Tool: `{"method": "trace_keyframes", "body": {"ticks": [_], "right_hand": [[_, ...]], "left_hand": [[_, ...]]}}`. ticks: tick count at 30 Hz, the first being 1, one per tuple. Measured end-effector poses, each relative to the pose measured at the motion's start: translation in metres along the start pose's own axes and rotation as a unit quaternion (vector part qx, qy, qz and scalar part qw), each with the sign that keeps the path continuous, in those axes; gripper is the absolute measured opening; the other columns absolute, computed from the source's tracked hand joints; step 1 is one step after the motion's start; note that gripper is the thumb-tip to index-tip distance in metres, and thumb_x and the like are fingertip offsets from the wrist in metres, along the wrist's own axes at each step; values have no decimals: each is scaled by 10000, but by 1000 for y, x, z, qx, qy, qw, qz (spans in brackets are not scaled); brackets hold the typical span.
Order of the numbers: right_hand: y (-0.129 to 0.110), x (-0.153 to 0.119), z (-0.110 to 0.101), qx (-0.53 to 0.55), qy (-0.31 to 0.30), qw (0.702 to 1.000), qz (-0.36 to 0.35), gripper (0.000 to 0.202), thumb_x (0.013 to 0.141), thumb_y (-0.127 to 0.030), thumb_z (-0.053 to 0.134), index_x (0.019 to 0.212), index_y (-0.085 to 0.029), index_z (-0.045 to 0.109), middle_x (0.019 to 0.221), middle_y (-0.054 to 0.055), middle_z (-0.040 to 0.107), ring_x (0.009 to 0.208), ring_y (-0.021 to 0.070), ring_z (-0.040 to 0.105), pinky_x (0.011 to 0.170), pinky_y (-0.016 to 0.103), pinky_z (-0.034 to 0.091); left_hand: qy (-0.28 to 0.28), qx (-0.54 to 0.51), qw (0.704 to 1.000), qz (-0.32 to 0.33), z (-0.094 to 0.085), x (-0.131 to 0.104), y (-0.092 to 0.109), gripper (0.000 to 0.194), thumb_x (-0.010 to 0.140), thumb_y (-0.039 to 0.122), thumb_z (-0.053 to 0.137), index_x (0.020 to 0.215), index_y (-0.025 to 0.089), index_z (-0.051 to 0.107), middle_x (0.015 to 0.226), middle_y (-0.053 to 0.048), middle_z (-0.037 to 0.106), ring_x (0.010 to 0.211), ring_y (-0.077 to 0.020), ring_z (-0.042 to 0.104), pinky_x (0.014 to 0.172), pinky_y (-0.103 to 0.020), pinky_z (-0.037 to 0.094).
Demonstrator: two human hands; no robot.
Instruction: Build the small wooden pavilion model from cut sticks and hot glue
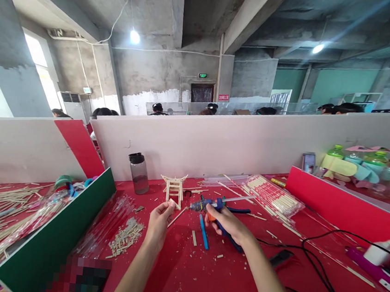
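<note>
My right hand (224, 221) is wrapped round a blue glue gun (204, 206), its nozzle pointing left and a clear glue stick sticking out behind. Thumb and fingers of my left hand (160, 219) are pinched together just left of the nozzle. A small pale bit shows at those fingertips, too small to name. Right behind them stands a little frame built of wooden sticks (174, 188), wider at its top. One thin stick (177, 217) slants beside my left fingers. Below the glue gun lies a blue pen-like rod (203, 232) and a short wooden piece (194, 238).
A dark-capped water bottle (138, 173) stands by the white partition (198, 146). Bagged sticks (273, 194) lie at back right, cut bits (126, 237) at left. Green (56, 233) and red (345, 208) dividers flank the table. A black cable (321, 266) loops near a purple power strip (373, 271).
</note>
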State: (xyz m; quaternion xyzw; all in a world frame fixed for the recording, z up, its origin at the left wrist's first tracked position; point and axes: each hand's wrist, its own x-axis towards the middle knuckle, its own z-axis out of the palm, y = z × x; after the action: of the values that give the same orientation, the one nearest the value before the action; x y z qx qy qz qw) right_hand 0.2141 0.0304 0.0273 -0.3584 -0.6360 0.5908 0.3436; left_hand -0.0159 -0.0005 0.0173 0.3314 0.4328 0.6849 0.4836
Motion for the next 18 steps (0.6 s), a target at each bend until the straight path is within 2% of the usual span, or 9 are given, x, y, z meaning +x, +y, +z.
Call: {"method": "trace_keyframes", "body": {"ticks": [3,5,6,8,10,12,14,16,18], "right_hand": [[-7,-10,-4,-48,-115,992,30,485,746,-624,715,793,-152,616,713,15,625,492,69,410,434,192,319],[-12,-17,-7,-41,-159,986,-10,412,708,-521,785,827,-157,632,714,-10,606,496,66,404,468,204,328],[-13,-19,-9,-37,-159,986,-32,374,714,-483,786,834,-160,639,702,-22,591,502,69,406,489,212,338],[-14,-20,-12,-49,-125,989,-59,297,753,-438,749,816,-166,647,662,-36,567,525,87,434,539,228,368],[-10,-16,-17,-76,-53,993,-66,247,768,-408,726,792,-172,658,666,-27,597,591,119,508,618,249,416],[-4,-8,-24,-96,27,993,-64,234,725,-385,753,795,-177,673,755,1,672,715,166,596,729,282,458],[4,-1,-30,-106,76,990,-58,266,677,-387,785,803,-179,679,833,28,717,816,211,640,812,320,471],[10,3,-35,-110,95,988,-48,306,686,-429,776,820,-178,663,832,42,726,824,227,652,808,333,478],[13,4,-39,-115,107,987,-32,328,753,-492,712,793,-181,617,759,32,699,737,205,636,736,317,478]], "left_hand": [[0,-4,1000,-8,0,0,0,453,503,460,922,751,139,720,648,39,613,535,-45,477,535,-147,363],[1,-4,1000,-8,0,1,1,454,500,459,922,750,141,716,635,48,598,533,-43,474,535,-145,357],[0,-4,1000,-9,-1,1,1,450,502,456,922,750,142,714,632,52,592,531,-40,471,534,-144,353],[-5,-2,1000,-13,-1,1,2,443,513,448,919,757,144,710,642,52,594,535,-39,471,540,-143,350],[-13,8,1000,-16,-1,1,2,438,520,446,914,757,144,703,657,46,601,543,-45,474,548,-147,353],[-19,34,999,-7,-2,2,4,430,534,455,902,739,143,690,668,35,608,542,-52,466,541,-154,343],[-18,72,997,10,-3,2,6,420,547,465,889,719,147,676,670,26,614,543,-63,464,532,-161,332],[-17,107,994,32,-4,3,9,403,571,474,870,712,156,666,671,18,620,568,-81,488,553,-169,346],[-26,131,989,56,-5,2,14,391,593,487,852,695,163,658,661,11,623,602,-102,516,590,-180,370]]}}
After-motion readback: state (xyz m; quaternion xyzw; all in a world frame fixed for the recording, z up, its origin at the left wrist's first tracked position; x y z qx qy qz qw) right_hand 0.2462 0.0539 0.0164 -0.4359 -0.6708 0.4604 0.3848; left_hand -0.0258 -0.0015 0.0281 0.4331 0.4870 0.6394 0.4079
